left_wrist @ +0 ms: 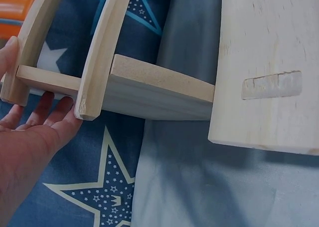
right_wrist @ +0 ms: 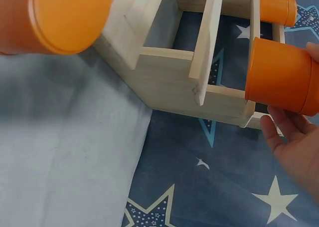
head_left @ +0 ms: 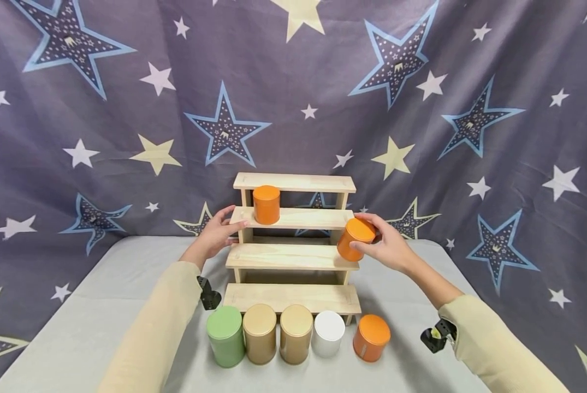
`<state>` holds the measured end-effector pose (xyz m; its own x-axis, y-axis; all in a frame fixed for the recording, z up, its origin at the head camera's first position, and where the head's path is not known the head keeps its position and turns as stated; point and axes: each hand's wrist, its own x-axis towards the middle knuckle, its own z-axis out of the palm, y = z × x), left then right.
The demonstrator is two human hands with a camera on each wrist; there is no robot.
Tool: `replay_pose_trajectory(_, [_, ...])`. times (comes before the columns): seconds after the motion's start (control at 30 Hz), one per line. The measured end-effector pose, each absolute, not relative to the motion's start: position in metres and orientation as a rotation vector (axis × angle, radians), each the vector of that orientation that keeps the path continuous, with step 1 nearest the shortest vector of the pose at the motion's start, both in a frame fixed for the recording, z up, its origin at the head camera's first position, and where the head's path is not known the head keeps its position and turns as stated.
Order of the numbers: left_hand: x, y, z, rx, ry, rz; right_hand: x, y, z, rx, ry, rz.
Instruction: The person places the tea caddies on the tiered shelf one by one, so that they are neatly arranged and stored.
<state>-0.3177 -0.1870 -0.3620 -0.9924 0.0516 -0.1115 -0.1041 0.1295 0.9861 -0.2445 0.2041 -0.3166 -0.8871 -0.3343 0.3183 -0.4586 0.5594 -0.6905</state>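
A stepped wooden display riser (head_left: 293,255) stands on the cloth-covered table. My left hand (head_left: 215,233) grips its left end at the second board from the top, thumb over the board and fingers around the side (left_wrist: 50,77). An orange lidded canister (head_left: 350,245) is held in my right hand (head_left: 390,245), fingers around its side. In the right wrist view the held canister (right_wrist: 279,77) has its base right by the riser's second-highest board, near the right end. Another orange canister (head_left: 266,206) stands upright towards the left of that same board.
Along the riser's front stand a green canister (head_left: 226,338), two gold canisters (head_left: 260,338) (head_left: 295,338), a white canister (head_left: 328,335) and, apart on the right, an orange canister (head_left: 370,341). A star-patterned curtain (head_left: 293,136) hangs behind the table (head_left: 101,305).
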Motion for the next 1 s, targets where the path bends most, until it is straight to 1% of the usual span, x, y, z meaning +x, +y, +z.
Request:
replay_pose_trajectory(0.2, [-0.319, -0.182, -0.365, -0.026, 2.257, 2.008, -0.249, 0.203, -0.311, 0.7, -2.615, 1.28])
replay_pose_trajectory(0.47, [-0.317, -0.189, -0.362, -0.029, 2.267, 2.012, -0.258, 0.187, -0.299, 0.722, -2.607, 1.253])
replay_pose_trajectory(1.0, [-0.317, -0.19, -0.363, -0.036, 2.269, 2.007, -0.271, 0.163, -0.288, 0.724, -2.622, 1.274])
